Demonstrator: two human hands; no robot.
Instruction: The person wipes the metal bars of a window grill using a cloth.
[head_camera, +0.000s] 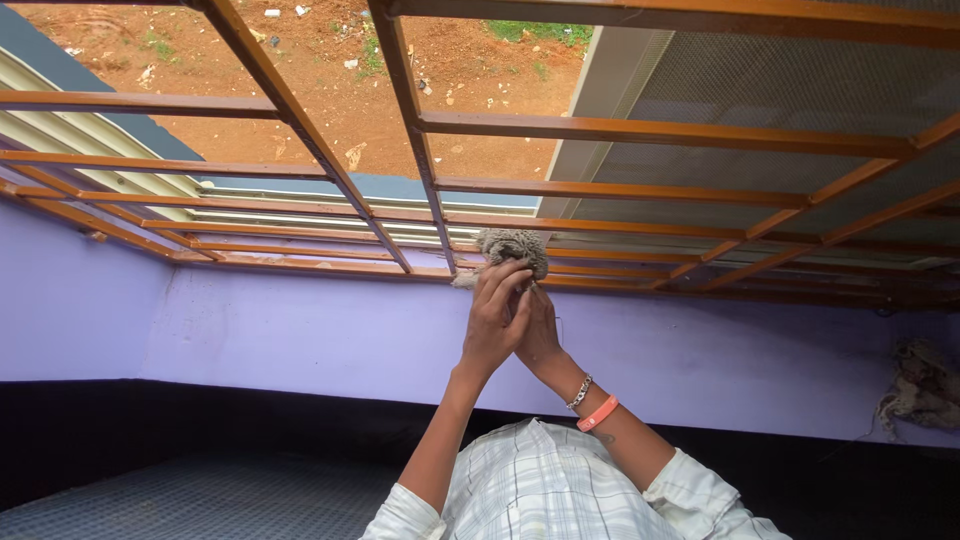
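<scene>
Grey crumpled cloth (514, 249) sits at frame centre, pressed to the lower orange-brown wooden window grille (420, 135) bar; left hand (495, 318) and right hand (538, 330) both pinch it; wiping looks underway, upper bars not yet reached

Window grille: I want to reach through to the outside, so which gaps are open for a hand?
Open gaps lie in the grille, left and right of the slanted bar above both hands, bordered by horizontal bars. Right of the white frame, mesh blocks passage. The sill is crowded where left hand and right hand press the cloth.
</scene>
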